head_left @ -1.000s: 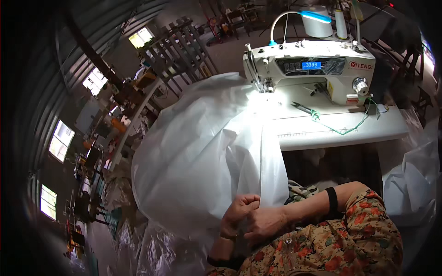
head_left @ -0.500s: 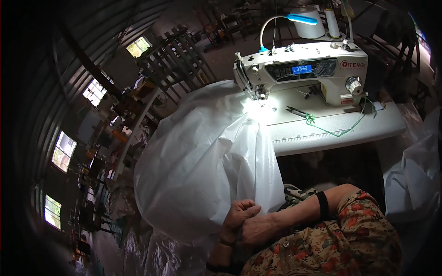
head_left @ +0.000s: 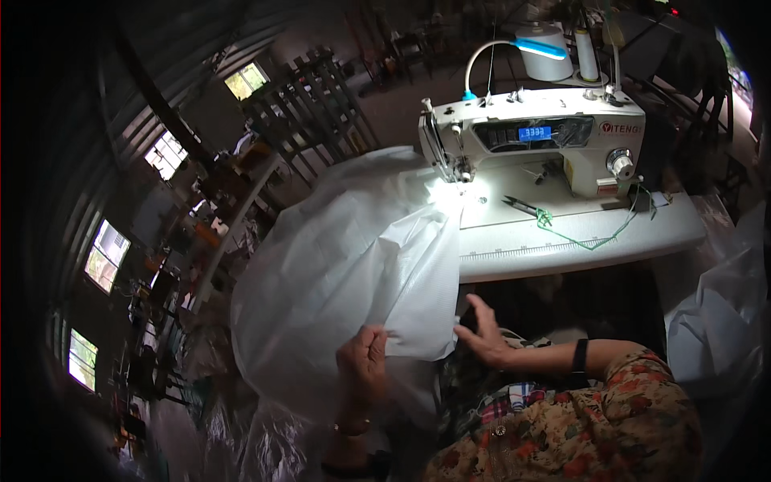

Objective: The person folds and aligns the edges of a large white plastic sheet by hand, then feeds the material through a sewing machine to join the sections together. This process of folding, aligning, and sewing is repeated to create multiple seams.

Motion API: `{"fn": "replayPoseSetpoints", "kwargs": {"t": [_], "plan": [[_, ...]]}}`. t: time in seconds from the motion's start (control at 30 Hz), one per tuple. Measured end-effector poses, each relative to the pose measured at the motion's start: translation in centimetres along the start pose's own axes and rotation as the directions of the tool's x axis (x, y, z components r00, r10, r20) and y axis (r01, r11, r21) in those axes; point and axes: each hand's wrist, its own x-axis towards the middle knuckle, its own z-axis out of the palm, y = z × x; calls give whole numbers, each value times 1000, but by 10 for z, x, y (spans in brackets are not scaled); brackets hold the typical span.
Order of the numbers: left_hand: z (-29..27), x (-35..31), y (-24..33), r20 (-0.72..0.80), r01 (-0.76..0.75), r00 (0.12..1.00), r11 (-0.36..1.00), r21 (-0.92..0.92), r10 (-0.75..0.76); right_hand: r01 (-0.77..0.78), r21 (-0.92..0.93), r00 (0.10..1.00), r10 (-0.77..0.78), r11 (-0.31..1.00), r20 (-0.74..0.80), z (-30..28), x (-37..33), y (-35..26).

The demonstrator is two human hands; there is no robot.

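A large white plastic-like sheet [head_left: 321,281] hangs in folds off the sewing machine [head_left: 538,128], its upper end under the brightly lit needle area. My left hand [head_left: 363,365] is closed on the lower edge of this sheet, fingers pinched together. Beside the sheet's right edge, my right hand [head_left: 486,333] has its fingers spread and the thumb apart; the fingertips are close to the edge, and whether they touch it is unclear. On the machine bed lie dark thread snips [head_left: 520,206] with a green cord [head_left: 590,245] tied to them.
A blue-topped lamp [head_left: 538,48] bends over the machine, near white thread cones [head_left: 546,60]. More white sheeting [head_left: 715,313] hangs at the right. Slatted wooden racking [head_left: 309,112] and a cluttered bench [head_left: 233,233] stand to the left. Clear plastic [head_left: 257,434] lies at lower left.
My hands were together at the sheet's lower end and are now apart: the left has moved left with the edge, the right has opened and moved up and right. The sheet's gathered folds have spread flatter.
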Motion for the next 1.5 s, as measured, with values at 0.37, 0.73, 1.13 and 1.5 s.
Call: {"fn": "replayPoseSetpoints", "kwargs": {"t": [0.37,0.73,1.13,1.5], "plan": [[-32,78,92,647,-606,692,745,279,321,147,394,748,-363,907,556,125,103,-13],[73,-59,-43,385,-437,873,829,348,298,327,136,439,-278,935,854,41,32,-1],[88,-57,23,494,-476,839,747,464,227,628,70,622,-553,775,554,102,-8,61],[111,-72,-20,346,-381,907,815,436,239,493,-400,412,197,773,890,-70,81,-94]]}}
